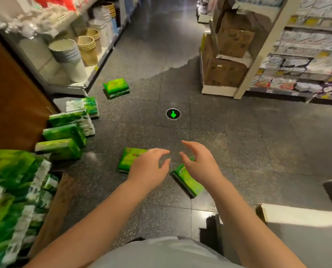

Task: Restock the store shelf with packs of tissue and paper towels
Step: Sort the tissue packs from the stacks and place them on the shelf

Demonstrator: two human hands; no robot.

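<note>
Green tissue packs lie scattered on the dark aisle floor. My left hand [149, 165] hovers with spread, relaxed fingers over one flat pack [128, 160]. My right hand [198, 161] hangs the same way over a tilted pack [188, 180]. Neither hand holds anything. A third pack [116, 88] lies farther up the aisle. Several more packs [68, 132] are stacked at the left, and a large blurred pile of packs [12, 200] fills the lower left corner.
A shelf with stacked white and woven bins [70, 55] runs along the left. On the right stand cardboard boxes [227, 60] and a shelf of pale tissue packs [306, 55]. A green arrow marker [173, 113] is set in the floor. A white box edge [296, 213] sits lower right.
</note>
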